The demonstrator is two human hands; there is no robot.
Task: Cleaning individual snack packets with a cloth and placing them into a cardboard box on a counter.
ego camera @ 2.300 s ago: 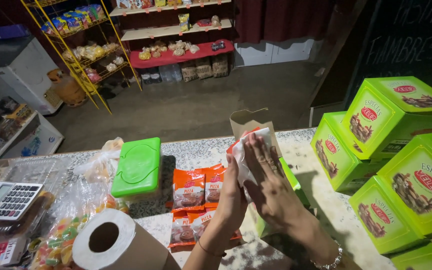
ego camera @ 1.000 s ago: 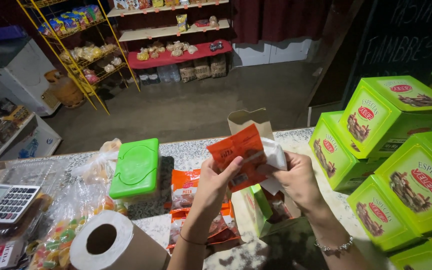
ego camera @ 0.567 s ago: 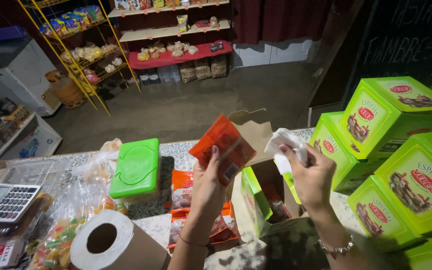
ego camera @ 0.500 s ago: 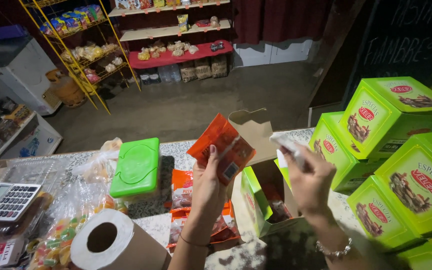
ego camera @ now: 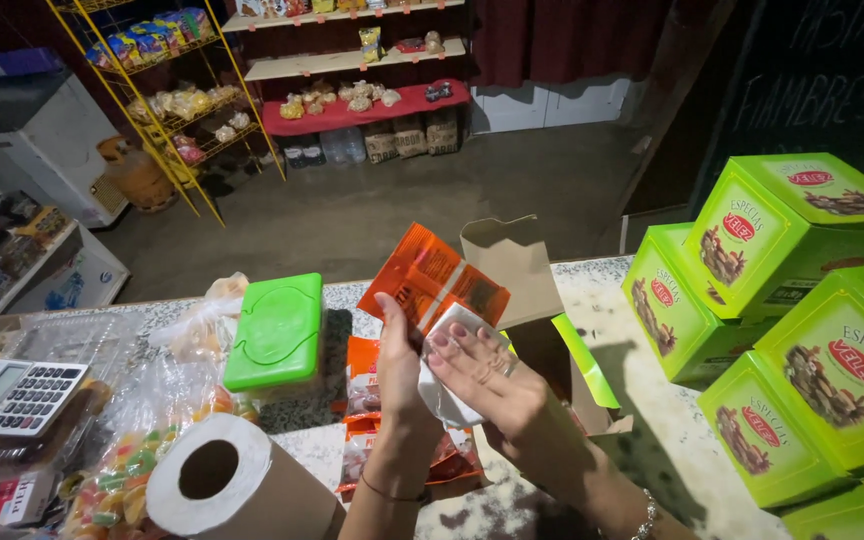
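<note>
The lower part of the orange packet (ego camera: 432, 285) is hidden behind the white cloth (ego camera: 452, 365) and the two hands, and the fingers of the left hand (ego camera: 399, 352) are behind the packet, so only the thumb and the palm side can be seen. The left hand holds the packet up above the counter (ego camera: 642, 400), just in front of the open cardboard box (ego camera: 522, 280). The right hand (ego camera: 487, 375) lies flat with stretched fingers and presses the cloth against the packet; it is not possible to tell how much of the cloth it really grips. The packet is flat, glossy and a little wrinkled, with a dark window on its front. The cloth looks soft and folded. Under the hands more orange sachets (ego camera: 362, 375) lie on the speckled stone counter, partly covered by the arms. Beside them stands a green plastic wipes box (ego camera: 277, 330) and a brown paper roll (ego camera: 227, 480), cut off at the bottom edge. At right, shiny green cartons (ego camera: 782, 230) are stacked.
</note>
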